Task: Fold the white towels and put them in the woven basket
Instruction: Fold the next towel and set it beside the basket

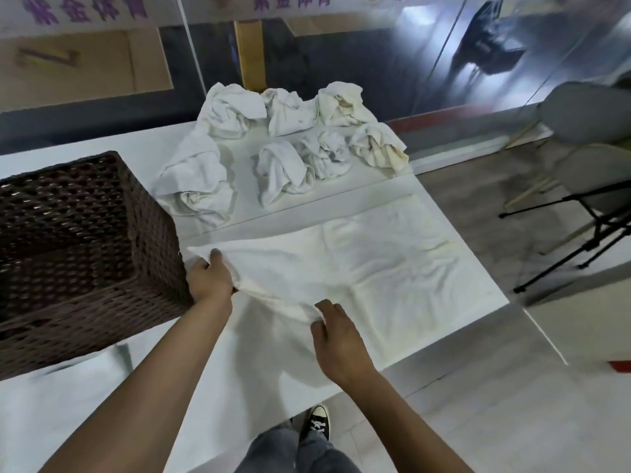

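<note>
One white towel (392, 268) lies spread on the white desk (102, 404), right half flat, left edge lifted off the surface. Left hand (210, 276) pinches the far-left corner, thumb on top, fingers curled under the cloth. Right hand (338, 332) grasps the near edge of the same towel, fingertips curled into the fabric w/ a small bunch of cloth gathered there. Between the two hands the edge sags in a shallow curve.

Woven basket (78, 254), dark brown, sits on the desk's left side, just beside the left hand; can't tell what's inside, interior is dark.

Crumpled towels (290, 138), approx. seven bundles, sit in a loose cluster at the far end of the desk, apart from the spread one. The nearest bundle is close to the basket's far-right corner.

Below the desk edge: grey trousers and a black-and-white sneaker (319, 423) on a tiled floor. Grey chair (587, 131) and a black stand (580, 233) off to the right.
</note>
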Available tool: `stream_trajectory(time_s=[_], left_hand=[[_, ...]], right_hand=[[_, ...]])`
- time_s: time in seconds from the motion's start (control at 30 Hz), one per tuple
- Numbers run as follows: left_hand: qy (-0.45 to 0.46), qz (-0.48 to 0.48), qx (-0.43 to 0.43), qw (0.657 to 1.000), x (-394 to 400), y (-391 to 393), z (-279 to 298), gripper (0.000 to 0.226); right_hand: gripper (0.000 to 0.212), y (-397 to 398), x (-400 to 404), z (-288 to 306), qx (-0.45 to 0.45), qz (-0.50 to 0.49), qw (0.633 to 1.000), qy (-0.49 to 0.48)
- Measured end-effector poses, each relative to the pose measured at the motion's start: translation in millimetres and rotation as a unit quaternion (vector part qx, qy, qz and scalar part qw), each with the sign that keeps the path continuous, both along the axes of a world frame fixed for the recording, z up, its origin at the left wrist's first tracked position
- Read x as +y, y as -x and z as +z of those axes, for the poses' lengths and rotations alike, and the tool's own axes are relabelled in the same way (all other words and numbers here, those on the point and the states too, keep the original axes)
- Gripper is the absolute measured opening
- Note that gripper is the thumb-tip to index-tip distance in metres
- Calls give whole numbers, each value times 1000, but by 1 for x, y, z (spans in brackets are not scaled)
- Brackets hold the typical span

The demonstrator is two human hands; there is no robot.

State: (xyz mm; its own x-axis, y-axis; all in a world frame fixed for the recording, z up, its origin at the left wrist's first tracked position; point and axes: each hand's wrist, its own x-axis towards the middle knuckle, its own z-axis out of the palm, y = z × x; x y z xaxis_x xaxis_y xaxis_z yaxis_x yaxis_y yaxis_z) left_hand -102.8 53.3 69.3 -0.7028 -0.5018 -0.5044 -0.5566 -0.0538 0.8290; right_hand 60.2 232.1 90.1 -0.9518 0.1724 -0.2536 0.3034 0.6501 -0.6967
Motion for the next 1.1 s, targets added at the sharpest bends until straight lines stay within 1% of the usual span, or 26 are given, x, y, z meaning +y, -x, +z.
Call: stream_trajectory(time_s=[0.03, 0.1, 0.13, 0.17, 0.23, 0.27, 0.33, 0.43, 0.5, 0.6, 0.67, 0.77, 0.83, 0.93, 1.1], left_hand=[[30, -8, -4, 1000, -2, 2, 2, 36], [83, -23, -8, 996, -5, 5, 6, 43], [102, -24, 2, 994, -7, 7, 9, 44], [116, -19, 12, 993, -9, 10, 12, 44], [134, -3, 39, 990, -13, 15, 21, 44], [145, 4, 45, 988, -16, 17, 25, 46], [169, 7, 48, 984, -21, 19, 33, 47], [190, -11, 52, 980, -21, 23, 38, 40], [189, -34, 61, 980, -11, 25, 40, 36], [199, -74, 77, 974, 19, 28, 44, 24], [212, -91, 86, 969, 49, 30, 50, 18], [191, -84, 117, 971, 100, 37, 51, 22], [178, -88, 130, 971, 139, 42, 52, 22], [176, -100, 149, 968, 201, 49, 48, 16], [173, -110, 148, 967, 310, 69, 34, 14]], right_hand=[[27, 0, -1, 3, -12, 32, 999, 16], [35, -6, -11, 6, -3, 108, 994, -2], [35, -9, -17, 5, 4, 137, 991, -11], [32, -12, -21, 4, 13, 154, 988, 0], [19, -16, -25, 12, 10, 161, 984, 73], [16, -15, -25, 19, -1, 161, 982, 103], [17, -11, -23, 29, -16, 144, 979, 146], [6, -6, -12, 31, -6, 56, 976, 212], [10, -5, 4, 29, 13, 2, 974, 225], [7, -5, 36, 26, 44, -36, 970, 236], [11, -7, 63, 23, 54, -63, 970, 230], [15, -8, 112, 15, 56, -109, 969, 216], [15, -8, 148, 10, 54, -121, 969, 209], [13, -8, 206, 3, 43, -134, 967, 212], [12, 8, 303, -21, 20, -165, 962, 218]])
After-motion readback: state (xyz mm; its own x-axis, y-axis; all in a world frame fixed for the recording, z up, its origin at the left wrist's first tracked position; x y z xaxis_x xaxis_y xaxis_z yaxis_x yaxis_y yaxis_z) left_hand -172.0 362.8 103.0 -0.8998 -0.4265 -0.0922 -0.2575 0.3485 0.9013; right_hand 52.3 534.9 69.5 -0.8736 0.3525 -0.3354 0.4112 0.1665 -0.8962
